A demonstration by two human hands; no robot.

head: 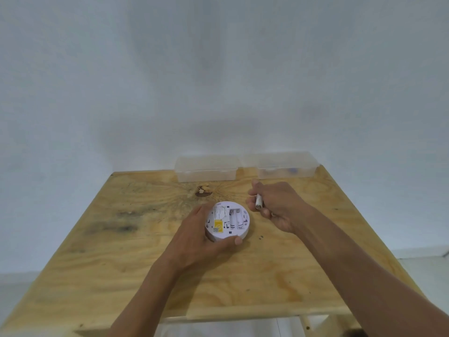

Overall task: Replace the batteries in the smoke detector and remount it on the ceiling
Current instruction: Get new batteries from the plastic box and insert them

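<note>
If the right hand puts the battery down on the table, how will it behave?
The battery is a smooth cylinder, so it would likely roll on the flat table. It looks rigid and small, probably easy for the right hand to pinch, though perhaps slippery.

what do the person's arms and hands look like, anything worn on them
Both forearms are bare right down to the bottom edge of the picture: no sleeves, gloves, watch or wristband show. The left hand looks bare of any jewellery. The right hand seems to carry a small pale band on one finger, possibly a ring, but it is too small to be sure.
</note>
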